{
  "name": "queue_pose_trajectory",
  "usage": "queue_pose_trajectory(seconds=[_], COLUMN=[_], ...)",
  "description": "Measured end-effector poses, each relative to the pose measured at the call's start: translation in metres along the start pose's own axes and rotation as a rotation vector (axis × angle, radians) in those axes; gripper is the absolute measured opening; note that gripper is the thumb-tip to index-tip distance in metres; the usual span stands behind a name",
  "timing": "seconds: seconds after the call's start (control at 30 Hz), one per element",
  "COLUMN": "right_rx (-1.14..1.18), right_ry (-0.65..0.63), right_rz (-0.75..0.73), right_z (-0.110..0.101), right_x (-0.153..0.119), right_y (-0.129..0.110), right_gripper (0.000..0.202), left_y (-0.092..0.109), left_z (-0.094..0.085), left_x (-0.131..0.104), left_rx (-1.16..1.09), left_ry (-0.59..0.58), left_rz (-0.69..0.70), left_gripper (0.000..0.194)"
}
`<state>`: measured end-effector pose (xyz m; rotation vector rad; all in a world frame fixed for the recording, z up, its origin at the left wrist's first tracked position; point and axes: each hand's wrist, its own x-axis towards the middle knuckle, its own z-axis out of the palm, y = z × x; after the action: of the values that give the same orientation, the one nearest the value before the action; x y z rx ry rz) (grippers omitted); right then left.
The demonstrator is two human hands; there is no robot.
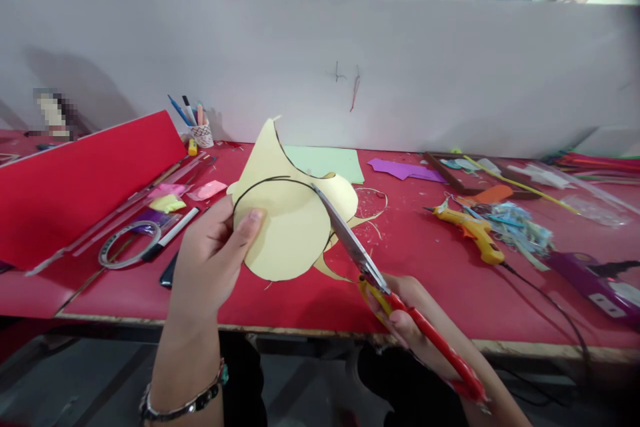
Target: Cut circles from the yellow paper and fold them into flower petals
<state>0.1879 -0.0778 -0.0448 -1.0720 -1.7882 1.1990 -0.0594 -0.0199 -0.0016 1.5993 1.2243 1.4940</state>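
My left hand (215, 247) pinches the left side of a pale yellow paper sheet (283, 230), its thumb on top. A rounded shape outlined in black shows on the paper, and part of its lower edge is cut. My right hand (410, 317) is closed around the red and yellow handles of a pair of scissors (353, 240). The blades point up and to the left, with the tips at the black line on the upper right of the rounded shape. A pale yellow offcut (333, 268) hangs or lies below the sheet, partly behind the blades.
A yellow glue gun (470, 233) and a purple device (590, 283) lie on the right. Behind the sheet are green paper (330, 161) and purple paper (405, 169). At left are a tape roll (107, 250), a marker (173, 233), a red board (90, 180) and a pen cup (202, 134).
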Motion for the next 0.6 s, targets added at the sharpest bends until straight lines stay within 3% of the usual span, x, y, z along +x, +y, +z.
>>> queue_pose_trajectory(seconds=[0.43,0.6], right_rx=[-0.124,-0.157], right_ry=[-0.008,-0.017], right_rz=[-0.028,-0.071], right_z=[-0.003,-0.0059], right_x=[0.0013,0.0004], right_y=[0.0002,-0.0017], right_gripper=[0.058,0.06], left_y=[0.006,0.0061], left_z=[0.0035,0.0018], left_x=[0.001,0.0015], left_rx=[0.077,0.115], left_ry=[0.145,0.071], left_rz=[-0.031,0.005], left_gripper=[0.018,0.02])
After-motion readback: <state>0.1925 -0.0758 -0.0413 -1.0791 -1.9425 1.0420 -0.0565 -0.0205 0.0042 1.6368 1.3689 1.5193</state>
